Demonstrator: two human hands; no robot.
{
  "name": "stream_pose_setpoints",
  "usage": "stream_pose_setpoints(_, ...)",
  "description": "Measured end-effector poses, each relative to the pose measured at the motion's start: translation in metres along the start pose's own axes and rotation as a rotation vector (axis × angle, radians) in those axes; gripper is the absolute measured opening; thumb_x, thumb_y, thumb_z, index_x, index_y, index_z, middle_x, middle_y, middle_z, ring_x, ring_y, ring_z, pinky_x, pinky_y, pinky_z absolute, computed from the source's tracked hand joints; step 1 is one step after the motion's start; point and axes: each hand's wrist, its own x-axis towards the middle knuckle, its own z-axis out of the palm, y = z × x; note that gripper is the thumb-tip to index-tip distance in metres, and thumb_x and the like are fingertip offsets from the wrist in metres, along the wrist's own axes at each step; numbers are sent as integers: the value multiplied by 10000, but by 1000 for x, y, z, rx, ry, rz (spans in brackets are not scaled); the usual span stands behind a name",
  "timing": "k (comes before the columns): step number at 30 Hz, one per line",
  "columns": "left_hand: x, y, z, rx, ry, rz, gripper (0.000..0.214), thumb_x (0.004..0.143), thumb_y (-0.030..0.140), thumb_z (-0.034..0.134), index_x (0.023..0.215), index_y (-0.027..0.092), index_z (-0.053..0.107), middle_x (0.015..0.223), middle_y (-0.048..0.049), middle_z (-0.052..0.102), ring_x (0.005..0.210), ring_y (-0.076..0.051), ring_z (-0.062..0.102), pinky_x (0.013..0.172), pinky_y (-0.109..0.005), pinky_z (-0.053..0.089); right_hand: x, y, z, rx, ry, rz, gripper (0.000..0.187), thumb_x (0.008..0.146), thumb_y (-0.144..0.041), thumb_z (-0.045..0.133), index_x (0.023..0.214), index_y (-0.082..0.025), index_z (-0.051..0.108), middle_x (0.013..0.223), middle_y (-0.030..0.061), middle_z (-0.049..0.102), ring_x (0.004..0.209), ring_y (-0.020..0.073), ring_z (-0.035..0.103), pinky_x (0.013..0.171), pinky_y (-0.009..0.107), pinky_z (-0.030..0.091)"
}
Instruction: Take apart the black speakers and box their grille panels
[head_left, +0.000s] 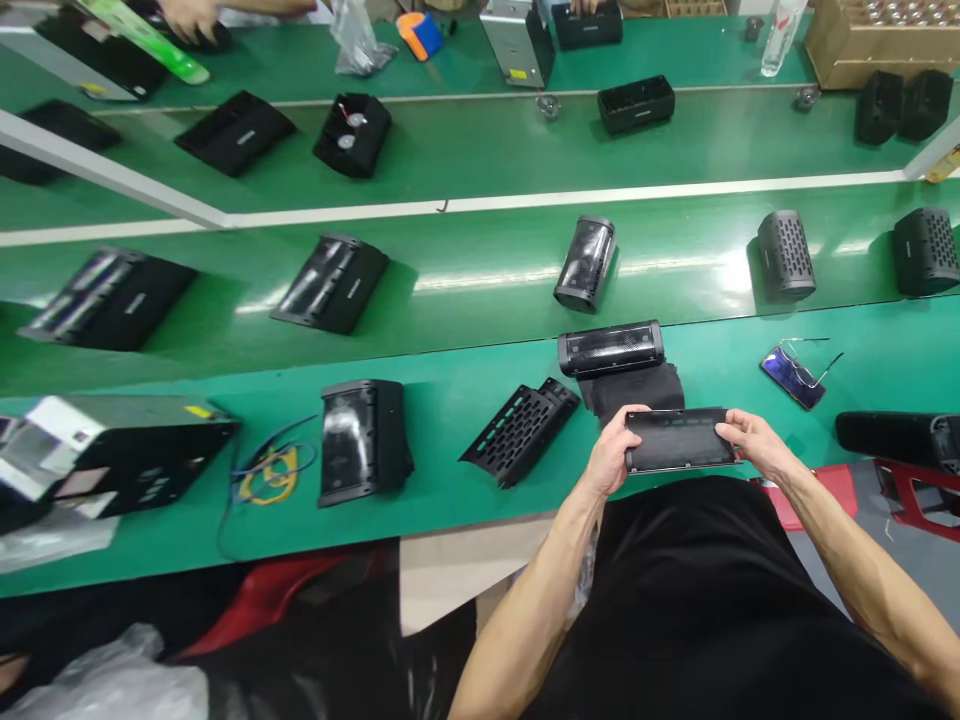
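Observation:
My left hand (619, 452) and my right hand (752, 442) together grip the short ends of a flat black speaker panel (679, 440), just above the green bench's front edge. Behind the panel lies a piece of black fabric (634, 392), close to my hands. A black cylindrical speaker body (610, 348) with a glossy face rests on that fabric. To the left of my left hand lies a black perforated grille (519, 432), apart from my fingers.
A phone (793, 377) with glasses on it lies to the right. Blue and yellow wires (270, 472) and several black speaker units sit on the green bench (450, 440) and the belts beyond. A co-worker's hand (191, 15) shows at the top edge.

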Motion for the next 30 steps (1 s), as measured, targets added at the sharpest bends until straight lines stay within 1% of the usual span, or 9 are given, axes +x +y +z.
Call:
stream_pose_setpoints(2, -1, 1, -1, -7, 7, -9, 460, 644, 332, 726, 1084, 206, 688, 891, 0, 670, 726, -158, 573, 629, -243, 459, -1, 0, 2, 50, -15, -33, 573, 670, -656, 869, 817, -239, 504, 641, -72, 487, 542, 102, 407, 508, 247, 337)
stream_pose_setpoints(4, -3, 2, -2, 8, 26, -13, 469, 700, 419, 792, 1100, 205, 677, 901, -8, 686, 726, -162, 593, 648, -254, 477, -3, 0, 3, 86, -40, -58, 564, 658, -614, 899, 841, -235, 523, 637, -81, 482, 534, 98, 402, 510, 249, 338)
stream_pose_setpoints(7, -4, 1, -3, 41, 46, 7, 520, 705, 480, 844, 1109, 209, 662, 896, -9, 703, 716, -155, 594, 656, -252, 482, -6, -1, 3, 129, -71, -56, 581, 636, -570, 945, 880, -231, 542, 663, -84, 493, 552, 98, 424, 515, 244, 351)
stream_pose_setpoints(12, -6, 1, -3, 69, 86, 1, 507, 693, 452, 821, 1110, 217, 656, 776, 33, 641, 631, -136, 543, 596, -233, 440, -4, 4, 4, 187, -68, -24, 590, 705, -656, 909, 839, -233, 519, 705, -60, 531, 604, 116, 485, 531, 239, 403)
stream_pose_setpoints(15, -9, 5, -1, 64, 107, -5, 459, 662, 381, 783, 1074, 215, 666, 776, 39, 639, 640, -138, 554, 590, -229, 444, -3, 8, 3, 204, -75, -40, 582, 692, -623, 931, 834, -238, 517, 695, -64, 539, 593, 115, 481, 544, 245, 421)
stream_pose_setpoints(18, -12, 10, 0, 56, 110, -11, 442, 639, 355, 765, 1047, 214, 674, 790, 33, 656, 660, -150, 579, 591, -238, 462, -5, 8, 2, 207, -96, -45, 568, 677, -576, 957, 846, -238, 533, 695, -71, 539, 573, 104, 456, 539, 243, 416)
stream_pose_setpoints(23, -12, 9, 1, 38, 96, -11, 456, 649, 401, 823, 1034, 211, 672, 835, 14, 694, 703, -164, 612, 639, -258, 506, -11, 4, 4, 239, -83, -44, 581, 716, -647, 917, 833, -234, 525, 683, -65, 535, 593, 113, 495, 533, 232, 407)
stream_pose_setpoints(26, -9, 5, -1, 44, 75, -8, 468, 655, 424, 853, 1028, 208, 670, 821, 17, 687, 686, -155, 605, 636, -253, 499, -11, 4, 5, 224, -59, -63, 594, 717, -669, 905, 815, -235, 511, 643, -75, 514, 564, 107, 483, 517, 226, 380)
stream_pose_setpoints(30, -7, 2, -4, 66, 77, 18, 464, 683, 446, 863, 1035, 204, 681, 862, 9, 694, 697, -145, 599, 639, -244, 499, -10, 5, 6, 222, -56, -82, 584, 723, -659, 901, 814, -234, 511, 630, -84, 512, 535, 95, 470, 520, 229, 386)
